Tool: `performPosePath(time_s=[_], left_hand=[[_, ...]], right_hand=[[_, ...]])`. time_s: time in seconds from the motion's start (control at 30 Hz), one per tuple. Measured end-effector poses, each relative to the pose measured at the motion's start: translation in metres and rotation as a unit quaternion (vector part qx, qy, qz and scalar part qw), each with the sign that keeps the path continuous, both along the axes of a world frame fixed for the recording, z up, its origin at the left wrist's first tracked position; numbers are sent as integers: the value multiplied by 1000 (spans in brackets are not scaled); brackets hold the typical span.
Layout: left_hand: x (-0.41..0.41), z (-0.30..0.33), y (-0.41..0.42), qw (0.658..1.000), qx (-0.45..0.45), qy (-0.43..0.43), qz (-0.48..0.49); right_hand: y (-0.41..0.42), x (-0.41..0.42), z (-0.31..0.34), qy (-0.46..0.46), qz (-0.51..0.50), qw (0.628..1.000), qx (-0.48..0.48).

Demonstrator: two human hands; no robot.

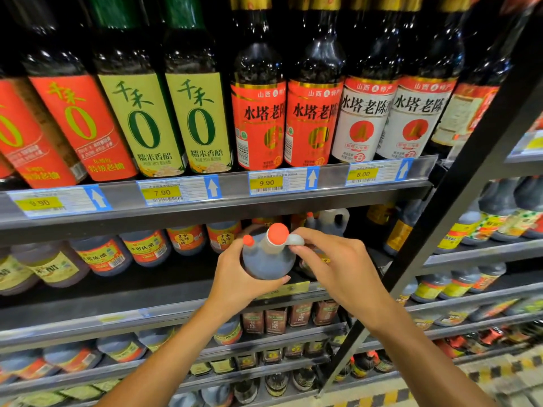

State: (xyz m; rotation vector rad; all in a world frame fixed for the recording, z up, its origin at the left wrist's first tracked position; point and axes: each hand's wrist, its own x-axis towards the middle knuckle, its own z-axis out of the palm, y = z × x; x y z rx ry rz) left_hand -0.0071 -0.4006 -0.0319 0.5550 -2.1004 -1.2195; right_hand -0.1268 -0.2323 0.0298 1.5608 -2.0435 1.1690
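Grip matters most here: the vinegar jug (269, 259) hangs in mid-air just below the middle of the view, in front of the second shelf (176, 309) and not yet resting on it. The left hand (235, 274) wraps its fingers round the belly from 8 o'clock, thumb up by the small spout cap (248, 240). The right hand (332, 265) pinches the grey handle (295, 240) at the jug's 3 o'clock with its fingertips.

That pinch looks too light to carry weight, so let the left palm bear the load and the right only steer. Keep the orange cap (277, 232) pointing to 12 o'clock, under the price rail (264, 183). Watch the stocked bottles (188, 237) at 10 o'clock, which a swing could knock.
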Motion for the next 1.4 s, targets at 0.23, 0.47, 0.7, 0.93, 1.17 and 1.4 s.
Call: performPosePath(time_s=[0.23,0.47,0.7,0.93,1.17,1.4], left_hand=[[-22,-6,1,999,1,-31,-5],[-41,-28,-7,990,15,-143,13],[-46,-38,-19,982,95,-162,34],[-42,-46,-27,977,119,-174,-23],[-21,-54,-26,982,70,-176,-25],[-25,-61,-15,988,42,-141,42]], right_hand=[[-2,-14,-10,69,5,996,51],[-15,-32,-26,-69,-48,991,107],[14,-26,-41,-211,-20,976,44],[25,-38,-60,-312,-108,932,-151],[10,-59,-90,-396,-125,910,2],[2,-73,-107,-367,-127,915,110]])
